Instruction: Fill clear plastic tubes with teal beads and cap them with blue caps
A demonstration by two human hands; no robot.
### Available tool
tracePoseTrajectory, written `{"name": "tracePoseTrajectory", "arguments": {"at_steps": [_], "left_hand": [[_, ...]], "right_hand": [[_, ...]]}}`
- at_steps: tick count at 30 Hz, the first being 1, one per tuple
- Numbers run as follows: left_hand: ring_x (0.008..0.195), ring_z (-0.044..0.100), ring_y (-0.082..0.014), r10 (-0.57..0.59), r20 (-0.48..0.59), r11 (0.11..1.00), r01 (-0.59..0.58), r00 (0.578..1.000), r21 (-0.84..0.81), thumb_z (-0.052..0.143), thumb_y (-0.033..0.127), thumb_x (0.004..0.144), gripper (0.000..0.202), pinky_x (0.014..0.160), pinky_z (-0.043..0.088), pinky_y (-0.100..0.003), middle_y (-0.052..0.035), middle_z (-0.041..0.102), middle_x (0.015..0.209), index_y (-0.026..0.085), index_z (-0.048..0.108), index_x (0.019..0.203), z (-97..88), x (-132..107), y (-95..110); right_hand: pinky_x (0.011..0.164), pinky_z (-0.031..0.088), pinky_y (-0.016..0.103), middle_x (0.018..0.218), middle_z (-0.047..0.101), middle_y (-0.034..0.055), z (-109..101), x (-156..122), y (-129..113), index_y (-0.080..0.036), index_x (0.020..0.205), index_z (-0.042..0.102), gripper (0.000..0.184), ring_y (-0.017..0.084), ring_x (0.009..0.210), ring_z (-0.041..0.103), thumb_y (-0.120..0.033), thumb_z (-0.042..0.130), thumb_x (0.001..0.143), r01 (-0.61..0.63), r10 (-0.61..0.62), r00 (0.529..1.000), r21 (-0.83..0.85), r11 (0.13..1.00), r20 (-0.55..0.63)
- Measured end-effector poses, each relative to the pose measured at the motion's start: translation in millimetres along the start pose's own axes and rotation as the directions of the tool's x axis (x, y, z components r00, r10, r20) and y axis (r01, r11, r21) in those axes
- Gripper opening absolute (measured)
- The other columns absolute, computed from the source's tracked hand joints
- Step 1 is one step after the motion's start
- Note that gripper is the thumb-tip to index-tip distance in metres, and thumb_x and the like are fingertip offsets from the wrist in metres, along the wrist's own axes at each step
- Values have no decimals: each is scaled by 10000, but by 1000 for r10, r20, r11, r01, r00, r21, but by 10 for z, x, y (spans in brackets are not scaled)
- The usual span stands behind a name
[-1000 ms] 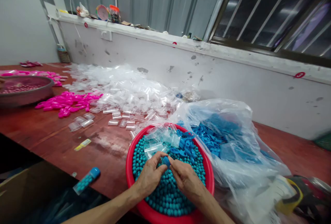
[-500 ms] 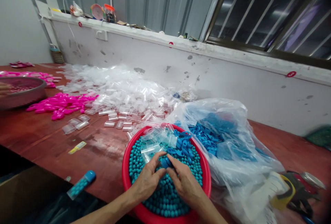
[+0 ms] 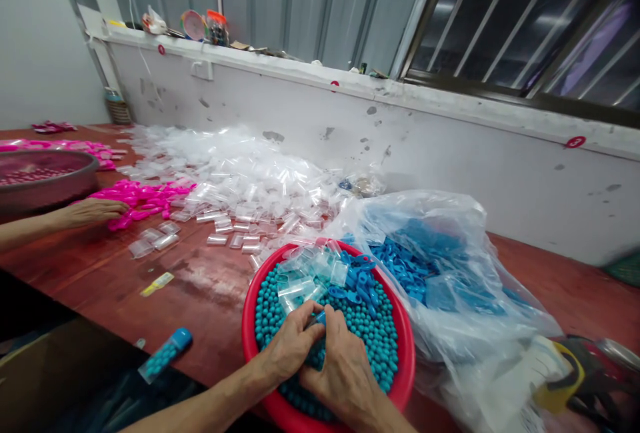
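Note:
Both my hands meet over a red basin (image 3: 249,333) filled with small teal beads (image 3: 377,340). Between their fingertips is a small blue cap (image 3: 321,318), mostly covered by the fingers. My left hand (image 3: 293,340) pinches it from the left; my right hand (image 3: 343,363) closes on it from the right, thumb tucked low. Whether a clear tube is joined to the cap is hidden. Just beyond the fingers, clear plastic tubes (image 3: 297,292) and more blue caps (image 3: 361,280) lie on the beads. A bead-filled tube with a blue cap (image 3: 165,355) lies at the table edge.
A plastic bag (image 3: 450,210) of blue caps sits right of the basin. Clear tubes (image 3: 250,186) are heaped behind it. At left, another person's hand (image 3: 97,212) touches pink pieces (image 3: 150,194) near a bowl (image 3: 50,190). A yellow strip (image 3: 158,284) lies on the red table (image 3: 200,300).
My right hand has turned, its thumb dropping lower, and the blue cap has tilted between my fingers. The other person's hand has come out of the bowl to the pink pieces.

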State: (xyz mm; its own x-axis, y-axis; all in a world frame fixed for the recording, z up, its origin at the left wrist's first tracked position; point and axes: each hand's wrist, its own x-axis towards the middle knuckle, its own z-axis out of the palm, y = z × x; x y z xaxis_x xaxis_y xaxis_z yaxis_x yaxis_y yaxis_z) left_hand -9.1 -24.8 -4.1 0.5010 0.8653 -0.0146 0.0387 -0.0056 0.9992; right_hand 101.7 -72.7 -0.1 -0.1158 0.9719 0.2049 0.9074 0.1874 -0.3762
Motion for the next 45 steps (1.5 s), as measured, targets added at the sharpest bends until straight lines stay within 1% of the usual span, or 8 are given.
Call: {"name": "tracePoseTrajectory", "arguments": {"at_steps": [8, 13, 19, 25, 30, 36, 41, 45], "left_hand": [[738, 538, -164, 130, -114, 948, -90, 985, 306, 428, 199, 788, 194, 719, 398, -263, -3, 586, 771, 197, 547, 941, 31, -63, 139], [879, 577, -217, 173, -274, 839, 4, 946, 544, 470, 287, 781, 293, 791, 405, -296, -26, 641, 957, 249, 541, 1062, -398, -271, 166], [846, 562, -255, 400, -437, 276, 349, 806, 896, 379, 322, 810, 377, 732, 424, -348, -100, 624, 909, 178, 535, 1122, -1101, -453, 137], [849, 533, -241, 494, -162, 34, 167, 854, 985, 412, 250, 817, 289, 735, 412, -359, -100, 613, 917, 184, 587, 1038, -789, -285, 131], [1025, 471, -266, 429, -66, 42, 53, 901, 998, 417, 119, 798, 333, 849, 360, -418, -89, 594, 1021, 196, 534, 1100, -461, -37, 98], [709, 554, -160, 201, 122, 252, -172, 972, 952, 342, 124, 836, 241, 661, 426, -271, -26, 604, 785, 194, 552, 931, -487, -37, 81], [847, 569, -171, 187, 60, 372, -127, 980, 920, 358, 121, 814, 343, 736, 440, -271, -53, 604, 967, 212, 483, 1120, -682, -30, 108], [915, 546, -219, 303, -85, 364, -33, 949, 931, 355, 159, 820, 383, 817, 414, -370, -90, 570, 1038, 219, 469, 1181, -585, 124, 249]], "right_hand": [[676, 491, 384, 1177, 455, 207, -121, 54, 0, -99, 1335, 188, 775, 287, 869, 590, -254, 582, 686, 52, -60, 979, 47, 998, 194], [731, 477, 332, 1200, 473, 134, -247, 47, 195, -178, 1350, 201, 680, 255, 960, 563, -253, 544, 767, 88, -94, 982, 48, 995, 166], [634, 460, 270, 984, 583, 56, -274, 387, 220, -199, 1102, 510, 279, 199, 852, 563, -160, 454, 831, 232, -221, 972, -207, 950, 73], [586, 429, 306, 890, 599, 72, -12, 840, 81, -156, 969, 561, 196, 223, 781, 534, -103, 497, 791, 308, -298, 950, -429, 849, 93], [582, 403, 288, 791, 599, 35, -27, 849, 98, -186, 832, 571, 91, 198, 732, 539, -167, 482, 831, 384, -382, 920, -388, 838, 86], [613, 391, 270, 790, 606, 25, -169, 586, 369, -192, 833, 583, 120, 187, 728, 540, -204, 465, 846, 424, -408, 906, -192, 885, 115], [709, 413, 270, 835, 625, 35, -320, 342, 618, -199, 878, 602, 198, 179, 793, 572, -258, 414, 854, 65, -85, 990, 177, 982, 111], [733, 404, 267, 867, 582, 34, -319, 202, 529, -211, 908, 617, 185, 169, 805, 555, -272, 473, 809, -11, -21, 996, 362, 932, 85]]}}
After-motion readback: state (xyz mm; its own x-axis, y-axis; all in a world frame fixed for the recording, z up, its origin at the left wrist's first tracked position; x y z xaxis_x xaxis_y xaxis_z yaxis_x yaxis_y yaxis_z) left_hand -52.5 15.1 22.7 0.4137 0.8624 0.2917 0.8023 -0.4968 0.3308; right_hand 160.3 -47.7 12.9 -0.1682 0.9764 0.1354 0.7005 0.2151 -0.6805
